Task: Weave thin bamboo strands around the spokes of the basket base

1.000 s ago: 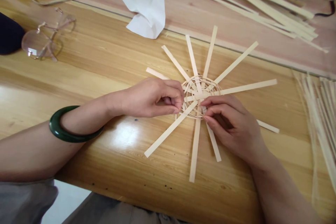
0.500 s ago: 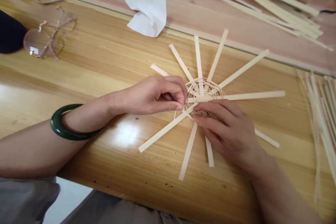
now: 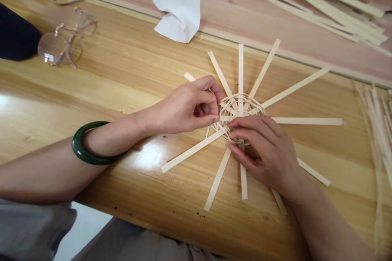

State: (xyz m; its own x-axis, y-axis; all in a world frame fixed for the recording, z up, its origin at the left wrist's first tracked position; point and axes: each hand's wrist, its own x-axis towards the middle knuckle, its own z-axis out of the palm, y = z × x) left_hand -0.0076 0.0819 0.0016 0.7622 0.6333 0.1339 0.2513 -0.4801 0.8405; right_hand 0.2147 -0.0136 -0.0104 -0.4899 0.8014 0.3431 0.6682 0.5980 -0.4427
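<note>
A round bamboo weave point(image 3: 241, 102) lies on the table, its flat bamboo spokes point(image 3: 295, 89) fanning out like a star. Thin strips loop round its centre in loose rings. At the left edge of these rings, my left hand point(image 3: 196, 104) is closed, thumb and forefinger pinched at a thin bamboo strip that is mostly hidden by the fingers. Bent over the near right side of the rings, my right hand point(image 3: 269, 151) grips the weave with fingertips and thumb. It covers part of the centre and the lower right spokes. A green bangle point(image 3: 80, 142) circles my left wrist.
Crumpled white paper point(image 3: 180, 8) lies beyond the weave. Eyeglasses point(image 3: 58, 47) and a dark object point(image 3: 16, 34) are at the left. Flat bamboo strips point(image 3: 330, 4) are piled at the back right, and thin strips point(image 3: 379, 130) lie along the right side of the wooden table point(image 3: 122, 69).
The weave has turned slightly clockwise under my hands. My left fingers have lifted a little along its left edge, and my right thumb has moved down apart from the forefinger. The view has shifted slightly.
</note>
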